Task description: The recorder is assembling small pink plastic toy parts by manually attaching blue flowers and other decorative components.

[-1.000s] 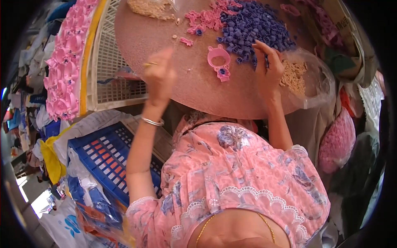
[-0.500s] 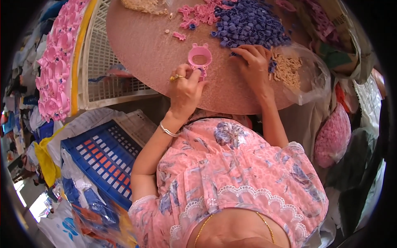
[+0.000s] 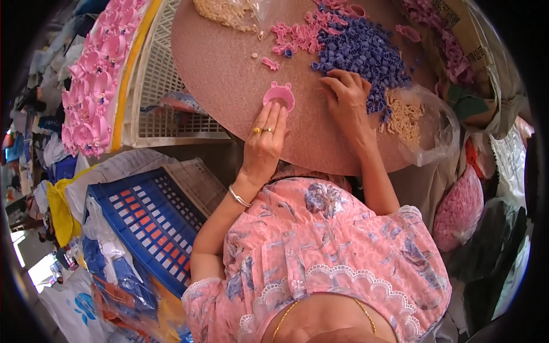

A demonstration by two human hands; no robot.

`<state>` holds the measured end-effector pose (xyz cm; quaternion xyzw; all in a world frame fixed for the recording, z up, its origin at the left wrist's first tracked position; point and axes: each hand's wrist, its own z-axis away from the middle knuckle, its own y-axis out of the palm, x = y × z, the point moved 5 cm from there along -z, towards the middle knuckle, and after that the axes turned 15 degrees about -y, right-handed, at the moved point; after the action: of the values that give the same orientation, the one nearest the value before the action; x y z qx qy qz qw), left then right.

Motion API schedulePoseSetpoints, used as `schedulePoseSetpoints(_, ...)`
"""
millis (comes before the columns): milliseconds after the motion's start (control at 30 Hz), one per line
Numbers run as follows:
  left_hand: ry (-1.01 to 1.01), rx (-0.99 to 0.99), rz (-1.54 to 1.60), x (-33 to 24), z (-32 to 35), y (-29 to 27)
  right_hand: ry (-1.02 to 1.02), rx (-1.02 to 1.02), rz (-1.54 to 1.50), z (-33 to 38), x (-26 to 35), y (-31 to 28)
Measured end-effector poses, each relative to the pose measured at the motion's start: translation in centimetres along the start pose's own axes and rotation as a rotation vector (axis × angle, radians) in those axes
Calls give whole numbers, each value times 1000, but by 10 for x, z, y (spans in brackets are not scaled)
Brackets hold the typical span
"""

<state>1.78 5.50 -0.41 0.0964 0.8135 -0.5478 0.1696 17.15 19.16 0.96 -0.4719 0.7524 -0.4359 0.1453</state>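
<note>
Nearby, bag of tan pieces, fingers over ring

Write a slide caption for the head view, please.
Left hand over a pink piece; right hand beside blue pieces.

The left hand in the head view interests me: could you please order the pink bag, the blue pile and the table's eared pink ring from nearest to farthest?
1. Eared pink ring: partly covered by the left hand.
2. Blue pile: ahead and to the right.
3. Pink bag: far right, lower in the view.
</note>
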Motion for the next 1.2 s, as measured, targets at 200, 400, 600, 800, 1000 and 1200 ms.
schedulePoseSetpoints(200, 13, -1, -160, 8, 5, -3, -19, 32, 18, -14, 0, 18)
schedulePoseSetpoints(400, -11, -35, -125, 9, 8, 5, -118, 63, 145, -50, -1, 41)
schedulePoseSetpoints(600, 1, -38, -154, 0, 6, 1, -235, 141, 56, -88, 0, 66)
schedulePoseSetpoints(800, -98, -161, 87, 9, 2, -16, -225, 293, 26, -58, 16, 61)
schedulePoseSetpoints(1000, -982, 57, 1962, 52, -10, 2, -70, 34, -219, -26, 26, 9)
schedulePoseSetpoints(1200, -908, 136, 2103, 54, -17, 17, 555, -318, -1421, -11, 25, 27)
